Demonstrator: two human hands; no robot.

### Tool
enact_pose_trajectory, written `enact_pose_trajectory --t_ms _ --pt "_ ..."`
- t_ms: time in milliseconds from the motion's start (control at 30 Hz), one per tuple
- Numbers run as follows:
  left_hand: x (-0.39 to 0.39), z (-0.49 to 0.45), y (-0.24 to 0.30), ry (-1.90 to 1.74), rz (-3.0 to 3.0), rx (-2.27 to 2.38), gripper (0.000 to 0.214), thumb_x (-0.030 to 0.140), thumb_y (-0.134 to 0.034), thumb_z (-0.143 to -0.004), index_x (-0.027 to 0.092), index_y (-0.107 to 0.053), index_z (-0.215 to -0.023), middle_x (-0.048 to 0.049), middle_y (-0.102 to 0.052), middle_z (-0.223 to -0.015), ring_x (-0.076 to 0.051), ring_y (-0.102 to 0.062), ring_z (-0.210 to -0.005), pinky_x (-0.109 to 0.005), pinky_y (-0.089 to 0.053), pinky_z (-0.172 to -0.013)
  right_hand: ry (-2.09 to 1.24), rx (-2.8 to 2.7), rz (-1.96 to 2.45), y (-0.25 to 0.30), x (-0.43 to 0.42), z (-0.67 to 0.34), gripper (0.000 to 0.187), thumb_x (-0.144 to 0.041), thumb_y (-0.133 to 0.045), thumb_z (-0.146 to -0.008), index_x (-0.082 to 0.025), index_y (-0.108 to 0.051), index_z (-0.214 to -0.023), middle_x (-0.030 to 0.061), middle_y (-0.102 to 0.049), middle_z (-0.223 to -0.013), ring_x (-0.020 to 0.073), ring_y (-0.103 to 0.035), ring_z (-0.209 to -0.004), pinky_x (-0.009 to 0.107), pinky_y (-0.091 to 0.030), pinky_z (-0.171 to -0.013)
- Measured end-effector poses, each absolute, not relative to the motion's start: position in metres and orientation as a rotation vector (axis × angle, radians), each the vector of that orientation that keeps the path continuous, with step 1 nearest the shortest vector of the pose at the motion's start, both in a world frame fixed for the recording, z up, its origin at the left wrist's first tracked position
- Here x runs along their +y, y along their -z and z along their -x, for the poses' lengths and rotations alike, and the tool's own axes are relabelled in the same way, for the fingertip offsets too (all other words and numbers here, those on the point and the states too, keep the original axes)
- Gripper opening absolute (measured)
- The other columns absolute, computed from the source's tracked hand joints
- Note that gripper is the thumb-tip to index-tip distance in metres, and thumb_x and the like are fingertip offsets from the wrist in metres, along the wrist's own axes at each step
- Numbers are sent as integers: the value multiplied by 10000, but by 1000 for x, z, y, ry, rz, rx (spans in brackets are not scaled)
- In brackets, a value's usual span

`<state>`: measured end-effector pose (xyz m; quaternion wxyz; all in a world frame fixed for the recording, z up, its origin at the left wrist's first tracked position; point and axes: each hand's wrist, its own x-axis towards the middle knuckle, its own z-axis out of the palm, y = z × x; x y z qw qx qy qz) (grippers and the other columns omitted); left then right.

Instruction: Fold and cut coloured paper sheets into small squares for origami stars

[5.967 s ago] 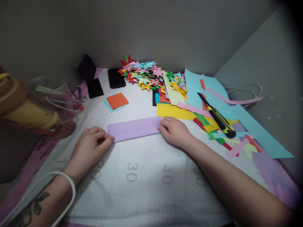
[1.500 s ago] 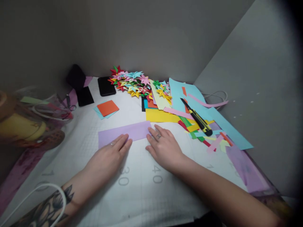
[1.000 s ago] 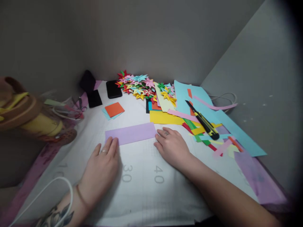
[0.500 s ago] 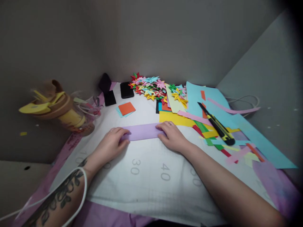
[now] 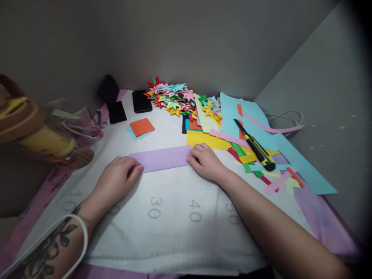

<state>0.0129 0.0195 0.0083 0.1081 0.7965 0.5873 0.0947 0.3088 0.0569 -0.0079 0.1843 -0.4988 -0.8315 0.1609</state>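
Observation:
A strip of lilac paper (image 5: 165,158) lies across the white gridded mat (image 5: 174,232), stretched between my two hands. My left hand (image 5: 122,172) pinches its left end, thumb and fingers closed together. At the strip's right end my right hand (image 5: 205,161) has its thumb and fingertips closed on the paper. Just beyond it lies a yellow sheet (image 5: 206,140). A small orange square (image 5: 142,127) rests on light-blue squares behind the strip.
Folded paper stars (image 5: 174,99) are heaped at the back beside a black phone (image 5: 142,101). On the right, a utility knife (image 5: 257,149) lies over paper strips and light-blue sheets (image 5: 308,164). A tumbler (image 5: 49,141) stands at the left. A white cable (image 5: 84,236) crosses my left forearm.
My hands are farther apart, with the left one moved leftward to the strip's end, so more of the lilac paper shows. The whole view has shifted slightly.

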Motion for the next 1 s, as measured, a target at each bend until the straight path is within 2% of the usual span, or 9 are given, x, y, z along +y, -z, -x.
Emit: enact_pose_trajectory --t_ms 800,1000 --pt "22 -19 -14 -128 -2323 1808 299 412 -383 -887 204 -571 -784 -65 -619 -784 -250 -533 -804 -358 -387 -726 -334 -2480 1551 1 58 -300 215 -243 -456 -921 -166 -603 -783 77 -591 -850 205 -470 -817 330 -349 -779" --pt "19 -17 -9 -153 -2331 1863 249 396 -443 -876 193 -570 -809 -69 -609 -792 -255 -542 -802 -371 -424 -712 -339 -2444 1578 2 54 -301 141 -270 -482 -915 -187 -575 -850 70 -601 -896 224 -472 -872 338 -348 -783"
